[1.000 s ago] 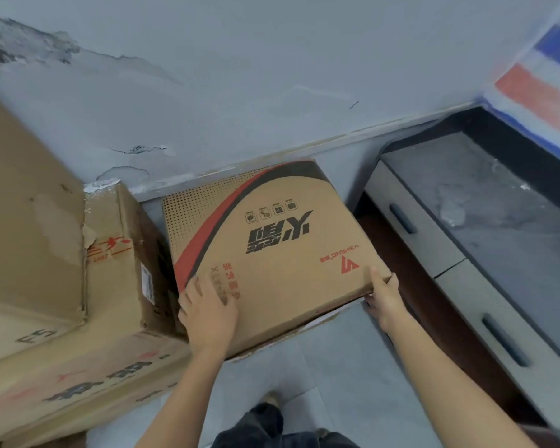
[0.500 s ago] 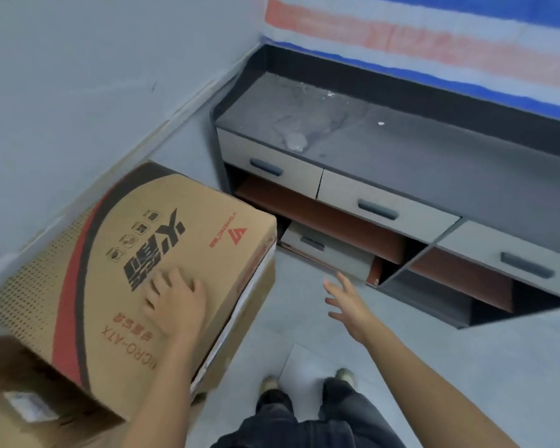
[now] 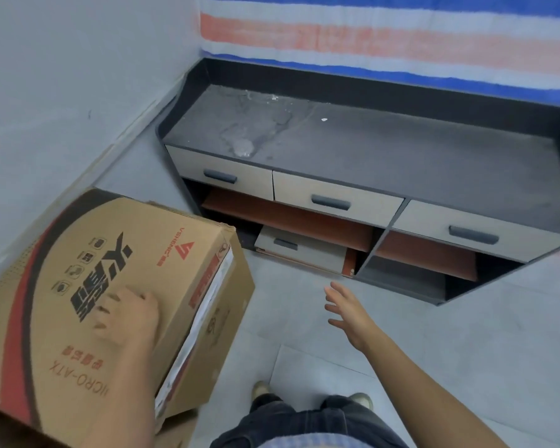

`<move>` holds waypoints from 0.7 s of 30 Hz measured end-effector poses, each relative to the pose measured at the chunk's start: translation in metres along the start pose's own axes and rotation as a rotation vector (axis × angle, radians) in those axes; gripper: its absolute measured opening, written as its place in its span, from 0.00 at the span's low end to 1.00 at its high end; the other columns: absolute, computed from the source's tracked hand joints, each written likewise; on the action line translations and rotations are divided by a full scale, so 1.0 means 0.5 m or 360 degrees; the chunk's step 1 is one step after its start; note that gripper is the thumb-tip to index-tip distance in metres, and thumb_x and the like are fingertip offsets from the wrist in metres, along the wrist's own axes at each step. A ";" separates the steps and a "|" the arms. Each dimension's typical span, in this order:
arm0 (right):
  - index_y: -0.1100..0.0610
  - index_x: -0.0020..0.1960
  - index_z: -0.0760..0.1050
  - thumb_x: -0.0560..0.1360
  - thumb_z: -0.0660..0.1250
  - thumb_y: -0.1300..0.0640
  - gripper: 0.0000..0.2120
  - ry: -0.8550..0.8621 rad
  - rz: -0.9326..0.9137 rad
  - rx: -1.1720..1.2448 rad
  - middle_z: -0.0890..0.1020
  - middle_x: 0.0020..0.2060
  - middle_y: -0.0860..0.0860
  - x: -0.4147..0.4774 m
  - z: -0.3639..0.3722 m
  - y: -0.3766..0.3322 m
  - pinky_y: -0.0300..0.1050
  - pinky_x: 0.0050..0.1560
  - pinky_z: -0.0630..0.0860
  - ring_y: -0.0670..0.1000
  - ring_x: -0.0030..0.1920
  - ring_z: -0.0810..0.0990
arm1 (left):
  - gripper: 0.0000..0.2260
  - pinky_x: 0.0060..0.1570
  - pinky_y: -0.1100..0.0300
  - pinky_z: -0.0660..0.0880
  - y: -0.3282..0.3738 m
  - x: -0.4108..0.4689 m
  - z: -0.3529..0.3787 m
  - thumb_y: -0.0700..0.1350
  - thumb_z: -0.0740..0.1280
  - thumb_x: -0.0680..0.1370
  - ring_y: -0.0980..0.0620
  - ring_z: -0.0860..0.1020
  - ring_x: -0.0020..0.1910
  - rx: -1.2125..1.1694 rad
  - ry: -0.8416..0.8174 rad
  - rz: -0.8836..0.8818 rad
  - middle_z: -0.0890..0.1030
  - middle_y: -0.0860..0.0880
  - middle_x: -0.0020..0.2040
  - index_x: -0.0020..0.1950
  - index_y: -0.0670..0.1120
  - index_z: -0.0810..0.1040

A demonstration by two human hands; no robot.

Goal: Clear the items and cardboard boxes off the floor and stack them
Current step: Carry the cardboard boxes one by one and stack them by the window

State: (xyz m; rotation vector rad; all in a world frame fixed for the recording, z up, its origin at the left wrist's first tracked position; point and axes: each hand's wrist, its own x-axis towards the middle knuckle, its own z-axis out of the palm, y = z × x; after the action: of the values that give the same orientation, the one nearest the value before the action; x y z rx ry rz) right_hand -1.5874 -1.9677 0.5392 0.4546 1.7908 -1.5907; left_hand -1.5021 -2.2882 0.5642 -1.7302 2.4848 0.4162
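- Brown cardboard box [image 3: 88, 286], printed in red and black, is seen at the lower left of the frame. It is set close to the grey wall [image 3: 62, 76] and rests on a second carton [image 3: 178, 430], whose corner shows at the bottom edge.
- The left hand [image 3: 126, 318] is laid flat on the box's top face, pressing down and gripping nothing. Blur hides finer detail.
- The right hand [image 3: 349, 315] is held out over the floor [image 3: 337, 367] at lower centre, its fingers [image 3: 335, 291] straight and parted, with nothing held.
- The step in hand is judged to be the settling of the box on its stack. It is best squared with the carton beneath, pressed down evenly, and let go only once no rocking is felt.
- A gaping seam along the box's right edge, where white packing shows, should be kept from catching.
- Pale grey tiles are shown underfoot.
- A low dark cabinet [image 3: 369, 147] with a dusty top and three pale drawers is seen at the upper right, and a loose drawer [image 3: 301, 253] lies beneath its shelf.
- A red, white and blue striped sheet [image 3: 385, 37] is hung above.
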 end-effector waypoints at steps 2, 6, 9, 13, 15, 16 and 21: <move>0.54 0.73 0.60 0.80 0.57 0.50 0.23 0.0044 -0.0013 0.0040 0.66 0.70 0.54 -0.007 -0.042 0.004 0.52 0.65 0.68 0.55 0.67 0.68 | 0.25 0.69 0.40 0.53 0.026 -0.022 0.001 0.45 0.59 0.78 0.34 0.56 0.71 -0.0130 0.0086 0.0032 0.58 0.33 0.72 0.71 0.34 0.60; 0.56 0.71 0.63 0.80 0.57 0.50 0.21 0.0223 -0.0065 0.0159 0.69 0.67 0.55 -0.022 -0.153 0.004 0.50 0.63 0.68 0.55 0.65 0.70 | 0.23 0.66 0.41 0.58 0.157 -0.142 0.043 0.42 0.62 0.78 0.34 0.60 0.68 -0.0337 0.0074 0.0461 0.63 0.33 0.70 0.71 0.35 0.63; 0.57 0.68 0.66 0.80 0.58 0.51 0.20 0.0435 -0.0135 0.0291 0.71 0.64 0.55 -0.039 -0.255 0.003 0.50 0.62 0.70 0.53 0.60 0.72 | 0.22 0.65 0.43 0.61 0.285 -0.255 0.104 0.43 0.62 0.78 0.35 0.61 0.68 -0.0364 -0.0186 0.0734 0.64 0.35 0.70 0.71 0.37 0.64; 0.59 0.66 0.69 0.79 0.60 0.53 0.17 0.0766 -0.0246 0.0400 0.74 0.58 0.52 -0.096 -0.395 0.042 0.48 0.60 0.71 0.52 0.58 0.73 | 0.20 0.65 0.48 0.65 0.430 -0.427 0.180 0.42 0.60 0.79 0.39 0.67 0.66 -0.0522 -0.0653 0.1092 0.69 0.39 0.68 0.71 0.40 0.65; 0.59 0.64 0.71 0.79 0.61 0.55 0.15 0.0957 -0.0267 0.0481 0.74 0.56 0.51 -0.135 -0.457 0.080 0.48 0.61 0.71 0.52 0.59 0.73 | 0.19 0.61 0.54 0.68 0.477 -0.537 0.213 0.41 0.59 0.80 0.44 0.71 0.63 -0.0590 -0.0998 0.1228 0.72 0.42 0.66 0.71 0.41 0.65; 0.59 0.63 0.71 0.79 0.61 0.55 0.15 0.1057 -0.0265 0.0525 0.75 0.55 0.51 -0.155 -0.484 0.099 0.48 0.61 0.71 0.52 0.58 0.73 | 0.18 0.55 0.58 0.70 0.496 -0.591 0.229 0.41 0.59 0.80 0.47 0.74 0.57 -0.0590 -0.1189 0.1254 0.74 0.45 0.61 0.71 0.41 0.66; 0.61 0.62 0.72 0.78 0.62 0.56 0.15 0.1477 -0.0216 0.0762 0.75 0.55 0.53 -0.240 -0.580 0.200 0.44 0.56 0.70 0.50 0.54 0.73 | 0.16 0.50 0.59 0.69 0.555 -0.805 0.302 0.40 0.60 0.79 0.50 0.75 0.52 -0.0254 -0.1706 0.1523 0.76 0.46 0.55 0.67 0.44 0.69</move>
State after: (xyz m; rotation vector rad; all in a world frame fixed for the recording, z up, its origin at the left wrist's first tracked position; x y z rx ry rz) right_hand -1.5123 -1.6474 0.5532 1.5201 2.0642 -2.1032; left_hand -1.6298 -1.7928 0.5570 -0.0130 2.1610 1.1968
